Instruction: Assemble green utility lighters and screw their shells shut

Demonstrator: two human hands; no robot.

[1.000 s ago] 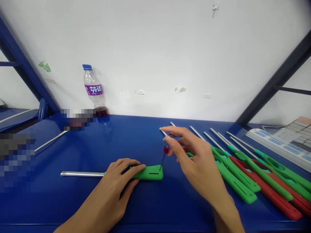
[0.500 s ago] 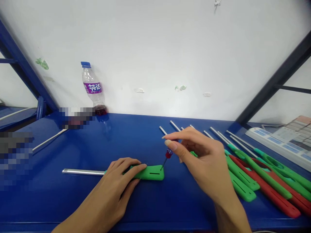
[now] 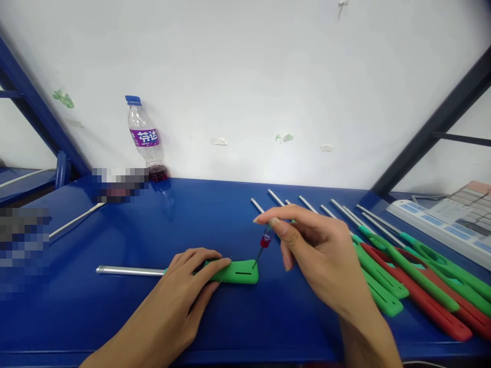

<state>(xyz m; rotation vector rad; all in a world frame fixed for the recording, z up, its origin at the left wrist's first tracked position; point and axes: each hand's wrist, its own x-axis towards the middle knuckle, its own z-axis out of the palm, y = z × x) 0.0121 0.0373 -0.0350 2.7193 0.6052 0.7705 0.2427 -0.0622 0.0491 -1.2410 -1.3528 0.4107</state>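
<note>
A green long-nosed gas lighter (image 3: 238,272) lies flat on the blue table, its silver tube pointing left. My left hand (image 3: 192,291) is wrapped over the lighter's middle, pressing it down, so that part of the handle is hidden. In my right hand (image 3: 318,250) a small screwdriver (image 3: 265,240), with a clear and red handle, is pinched between thumb and fingers. It stands tilted, its tip at a small hole near the right end of the lighter's handle. How deep the tip sits I cannot tell.
Several green lighters (image 3: 387,301) and red lighters (image 3: 441,317) lie fanned out on the right. A drink bottle (image 3: 146,138) leans against the white wall at the back left. A white power strip (image 3: 441,230) lies at the right, and a white cable (image 3: 76,221) at the left.
My right thumb and fingers have shifted on the screwdriver's handle, showing more of it. The screwdriver tip stays at the hole. My left hand and the lighter hold still.
</note>
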